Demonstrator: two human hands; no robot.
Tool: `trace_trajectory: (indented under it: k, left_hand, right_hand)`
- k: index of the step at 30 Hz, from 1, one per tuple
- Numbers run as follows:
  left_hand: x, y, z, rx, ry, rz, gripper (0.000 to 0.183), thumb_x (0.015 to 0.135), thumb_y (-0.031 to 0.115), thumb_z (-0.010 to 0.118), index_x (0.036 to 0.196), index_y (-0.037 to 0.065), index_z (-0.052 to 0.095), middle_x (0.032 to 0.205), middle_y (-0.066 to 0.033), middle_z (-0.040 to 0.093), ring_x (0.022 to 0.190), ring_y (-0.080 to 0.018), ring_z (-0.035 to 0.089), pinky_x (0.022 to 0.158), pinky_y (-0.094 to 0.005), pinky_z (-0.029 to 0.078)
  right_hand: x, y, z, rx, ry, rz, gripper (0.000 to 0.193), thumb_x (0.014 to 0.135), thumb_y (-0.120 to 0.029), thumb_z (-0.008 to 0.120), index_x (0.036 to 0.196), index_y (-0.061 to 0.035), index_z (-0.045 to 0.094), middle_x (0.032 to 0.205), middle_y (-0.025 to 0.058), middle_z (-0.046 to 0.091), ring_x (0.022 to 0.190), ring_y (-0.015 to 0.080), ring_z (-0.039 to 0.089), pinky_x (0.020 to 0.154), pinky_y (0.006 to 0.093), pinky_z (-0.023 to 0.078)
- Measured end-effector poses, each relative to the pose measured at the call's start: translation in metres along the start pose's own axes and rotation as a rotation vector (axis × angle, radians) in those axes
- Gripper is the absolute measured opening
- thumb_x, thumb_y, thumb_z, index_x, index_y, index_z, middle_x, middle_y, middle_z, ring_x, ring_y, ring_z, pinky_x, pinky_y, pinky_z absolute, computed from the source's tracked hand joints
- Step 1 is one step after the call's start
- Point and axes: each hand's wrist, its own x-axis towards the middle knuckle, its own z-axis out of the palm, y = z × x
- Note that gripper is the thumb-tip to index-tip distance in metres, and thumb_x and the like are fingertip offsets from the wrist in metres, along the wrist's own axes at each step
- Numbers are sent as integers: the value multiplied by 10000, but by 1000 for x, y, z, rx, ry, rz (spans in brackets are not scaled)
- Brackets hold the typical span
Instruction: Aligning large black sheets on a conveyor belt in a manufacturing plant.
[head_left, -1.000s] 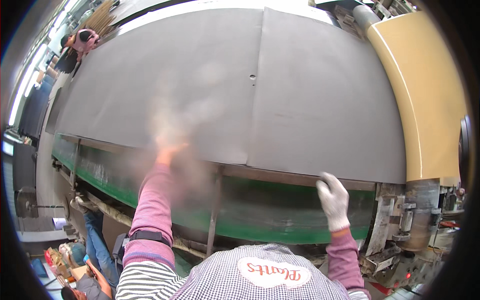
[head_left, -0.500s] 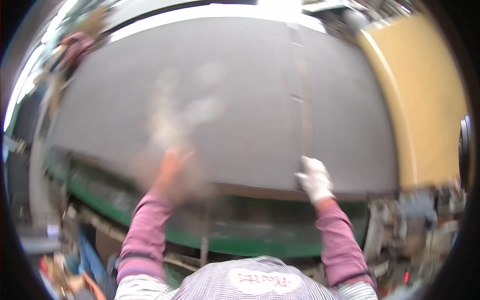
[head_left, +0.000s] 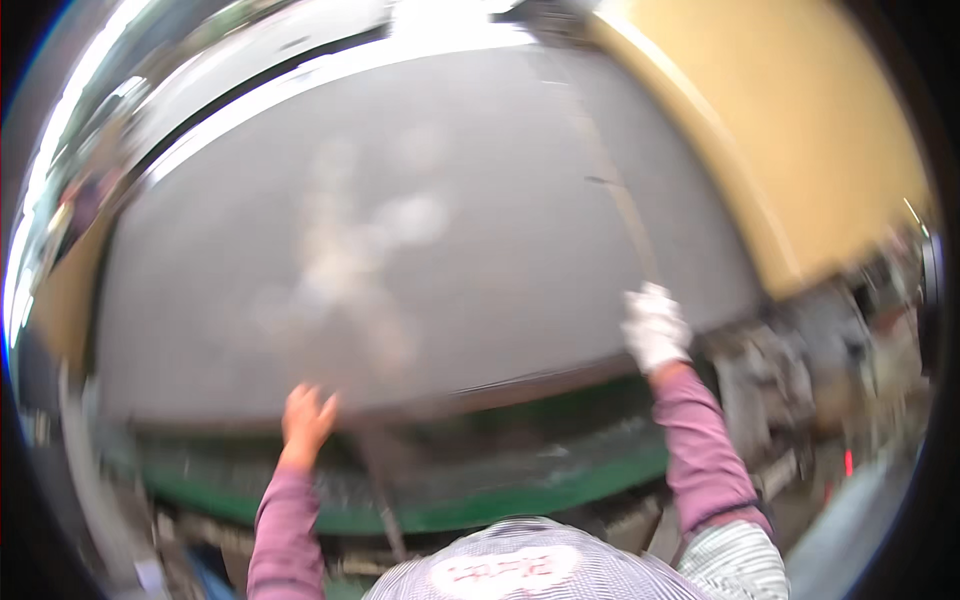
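Note:
A large grey sheet (head_left: 480, 250) lies flat before me on a green-framed machine bed (head_left: 500, 500). My bare left hand (head_left: 305, 420) rests with spread fingers at the sheet's near edge. My right hand (head_left: 655, 325), in a white glove, is on the near edge at the right, by a seam in the sheet. The picture is blurred by motion, so whether either hand grips the edge is unclear. Pale smudges (head_left: 350, 260) mark the grey surface.
A tan board (head_left: 800, 150) lies beyond the sheet at the right. Grey machine parts (head_left: 800, 380) stand at the right end of the bed. A person (head_left: 85, 210) is faintly seen far left.
The view has swung left and blurred. Both hands have stayed at the sheet's near edge, and the right hand now sits near the sheet's right end.

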Motion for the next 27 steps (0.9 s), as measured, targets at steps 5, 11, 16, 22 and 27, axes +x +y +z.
trace_trajectory:
  k: [5, 11, 16, 22, 27]
  left_hand:
    - [19, 84, -35, 137, -207, 253, 455, 845, 387, 660, 1222, 132, 651, 1439, -247, 392, 1306, -485, 365, 1084, -508, 322]
    - [36, 164, -39, -32, -550, 315, 526, 830, 440, 666, 1297, 204, 601, 1502, -284, 270, 1328, -571, 271, 1096, -555, 287]
    - [39, 249, -31, 67, -579, 400, 584, 840, 592, 581, 1307, 240, 586, 1438, -330, 342, 1210, -611, 400, 1026, -550, 387]
    - [53, 294, 38, 99, -480, 648, 606, 862, 551, 585, 1325, 160, 567, 1415, -267, 423, 1242, -535, 428, 1038, -488, 398]
    - [40, 211, 1, -68, -87, 404, 384, 937, 308, 548, 1176, 17, 622, 1157, -184, 638, 1109, -381, 584, 958, -455, 468]
  right_hand:
    - [1, 32, -62, 73, -433, 126, 800, 675, -383, 745, 1390, -266, 404, 1333, 148, 416, 1263, 365, 442, 917, 577, 456]
    - [32, 120, -55, 105, -416, 193, 878, 694, -373, 751, 1457, -267, 330, 1379, 119, 385, 1289, 351, 414, 970, 541, 451]
    - [62, 190, -2, 227, -261, 171, 543, 803, -235, 638, 1326, -159, 516, 1379, 145, 475, 1217, 322, 513, 1031, 479, 426]
    - [-8, 138, -20, 610, 464, -376, 324, 811, -71, 621, 1134, -77, 625, 1090, 125, 634, 1041, 297, 602, 908, 371, 497]
    - [-135, 107, -43, 850, 453, -284, 269, 878, -150, 656, 1132, -66, 630, 1027, 113, 682, 921, 282, 673, 781, 338, 557]
